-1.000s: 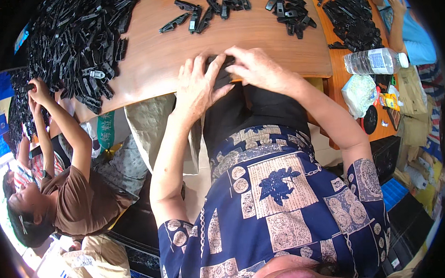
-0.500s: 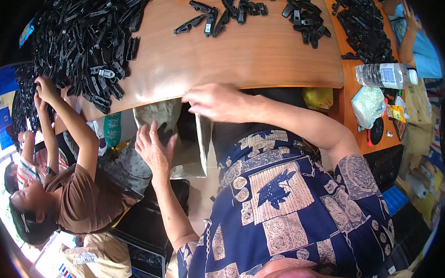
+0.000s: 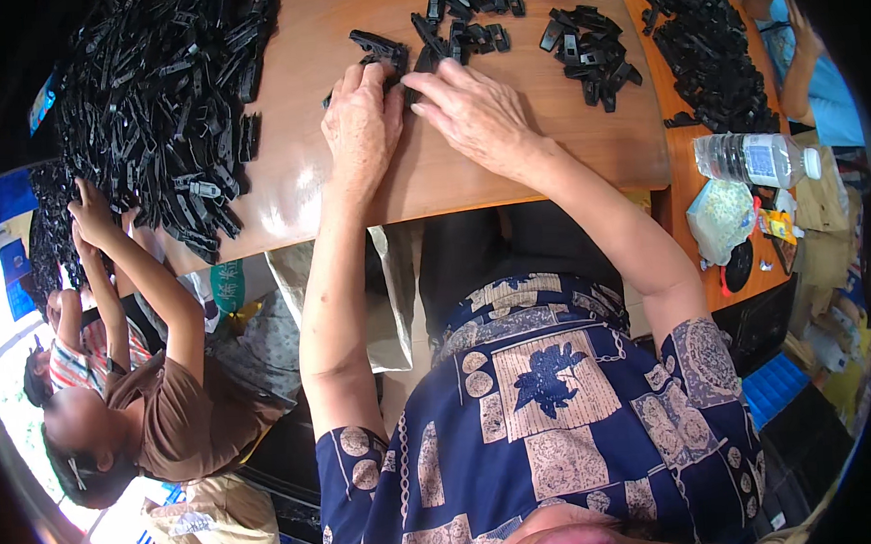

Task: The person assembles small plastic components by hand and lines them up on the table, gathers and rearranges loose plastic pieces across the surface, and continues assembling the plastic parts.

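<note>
My left hand (image 3: 363, 124) is on the wooden table, its fingers curled down around a black plastic clip-like piece that they mostly cover. Just to its right, my right hand (image 3: 477, 119) bends its fingers inward at a dark piece between the two hands, partly hidden by the fingertips. Past my left fingers lies a black clip-like piece (image 3: 379, 47), one of a small loose group. More black pieces (image 3: 479, 39) lie beyond my right fingers.
A large heap of black pieces (image 3: 171, 109) covers the table's left. A smaller pile (image 3: 589, 56) lies right; another heap (image 3: 703, 56) is on a side table with a clear bottle (image 3: 756, 159). A person in brown (image 3: 184, 409) works at the left. A pale open bag (image 3: 388, 293) hangs below the table edge.
Both hands have moved from the pale bag at the table's edge forward onto the table, reaching the small group of black pieces. The table view has shifted slightly.
</note>
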The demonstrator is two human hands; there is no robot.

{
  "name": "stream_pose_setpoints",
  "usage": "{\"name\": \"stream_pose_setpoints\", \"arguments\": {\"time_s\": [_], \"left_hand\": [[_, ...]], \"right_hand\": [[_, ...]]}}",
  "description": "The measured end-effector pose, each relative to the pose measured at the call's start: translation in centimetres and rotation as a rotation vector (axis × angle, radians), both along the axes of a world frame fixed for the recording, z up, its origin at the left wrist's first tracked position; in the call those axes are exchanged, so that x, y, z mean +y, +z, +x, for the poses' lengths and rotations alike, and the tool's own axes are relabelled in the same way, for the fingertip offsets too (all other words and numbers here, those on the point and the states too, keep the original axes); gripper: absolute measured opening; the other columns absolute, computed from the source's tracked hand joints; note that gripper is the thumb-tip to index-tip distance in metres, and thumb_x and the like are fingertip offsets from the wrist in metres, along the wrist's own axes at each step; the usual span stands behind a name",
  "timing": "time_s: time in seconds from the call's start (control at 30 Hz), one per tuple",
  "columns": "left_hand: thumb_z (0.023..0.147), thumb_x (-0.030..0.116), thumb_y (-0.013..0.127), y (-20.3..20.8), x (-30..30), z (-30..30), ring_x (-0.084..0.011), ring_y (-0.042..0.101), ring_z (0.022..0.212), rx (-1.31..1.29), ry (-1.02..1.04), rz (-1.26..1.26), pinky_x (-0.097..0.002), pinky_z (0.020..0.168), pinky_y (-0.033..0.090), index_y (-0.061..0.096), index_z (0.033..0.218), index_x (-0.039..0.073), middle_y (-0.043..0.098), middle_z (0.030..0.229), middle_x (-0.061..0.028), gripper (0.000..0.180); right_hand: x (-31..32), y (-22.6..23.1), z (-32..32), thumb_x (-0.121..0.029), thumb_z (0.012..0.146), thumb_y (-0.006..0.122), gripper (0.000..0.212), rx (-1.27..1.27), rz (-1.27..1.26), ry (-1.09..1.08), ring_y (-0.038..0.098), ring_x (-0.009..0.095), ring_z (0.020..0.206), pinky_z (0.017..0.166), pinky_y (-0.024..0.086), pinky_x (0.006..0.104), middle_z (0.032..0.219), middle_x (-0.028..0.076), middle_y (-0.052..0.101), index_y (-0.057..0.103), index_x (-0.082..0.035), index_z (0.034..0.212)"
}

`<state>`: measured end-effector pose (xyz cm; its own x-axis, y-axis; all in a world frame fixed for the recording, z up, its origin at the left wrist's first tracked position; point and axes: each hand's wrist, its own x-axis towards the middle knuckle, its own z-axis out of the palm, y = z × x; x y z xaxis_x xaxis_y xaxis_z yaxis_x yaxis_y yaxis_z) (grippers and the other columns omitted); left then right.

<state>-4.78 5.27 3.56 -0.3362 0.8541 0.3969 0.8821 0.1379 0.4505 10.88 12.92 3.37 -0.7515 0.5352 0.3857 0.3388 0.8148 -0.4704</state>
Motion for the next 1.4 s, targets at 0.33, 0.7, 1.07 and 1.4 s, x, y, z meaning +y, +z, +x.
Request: {"name": "stream_pose_setpoints", "arguments": {"time_s": [0.33, 0.7, 1.07, 1.4], "left_hand": [[0.083, 0.003, 0.068, 0.3, -7.1, 1.7, -0.0339, 0.061, 0.09, 0.047, -0.052, -0.077, -0.0423, 0.08, 0.051, 0.066, 0.104, 0.006, 0.064, 0.097, -0.0122, 0.021], [0.088, 0.013, 0.069, 1.0, -2.0, -4.9, -0.0344, 0.066, 0.096, 0.205, 0.006, -0.002, -0.0423, 0.08, 0.053, 0.067, 0.114, 0.008, 0.067, 0.106, -0.015, 0.026], [0.096, 0.025, 0.064, 0.3, -6.6, -3.3, -0.0412, 0.068, 0.079, -0.175, 0.123, -0.228, -0.0495, 0.073, 0.052, 0.066, 0.101, 0.006, 0.069, 0.078, -0.0203, 0.02], [0.088, 0.007, 0.059, 0.6, -6.0, -3.9, -0.0319, 0.058, 0.118, 0.26, -0.075, -0.135, -0.0442, 0.091, 0.049, 0.068, 0.121, 0.02, 0.058, 0.132, -0.0119, 0.036]], "right_hand": [[0.3, -0.3, -0.4, -0.02, 0.093, 0.066, 0.019, -0.089, 0.074, 0.0, 0.062, 0.028, 0.092, 0.075, 0.054, 0.0433, 0.098, 0.008, 0.055, 0.062, -0.012, 0.109], [0.5, 0.3, -0.7, -0.013, 0.09, 0.064, 0.016, -0.142, 0.035, -0.027, 0.059, 0.029, 0.099, 0.083, 0.052, 0.0441, 0.101, 0.008, 0.054, 0.06, -0.012, 0.105], [1.1, 1.3, 3.3, -0.002, 0.085, 0.062, 0.015, -0.116, 0.129, 0.065, 0.056, 0.03, 0.102, 0.082, 0.054, 0.0429, 0.103, 0.012, 0.052, 0.06, -0.007, 0.099], [-0.6, 0.7, 6.0, -0.007, 0.082, 0.061, 0.023, -0.18, 0.398, 0.365, 0.058, 0.023, 0.097, 0.078, 0.059, 0.0337, 0.109, 0.008, 0.055, 0.065, -0.011, 0.104]]}}
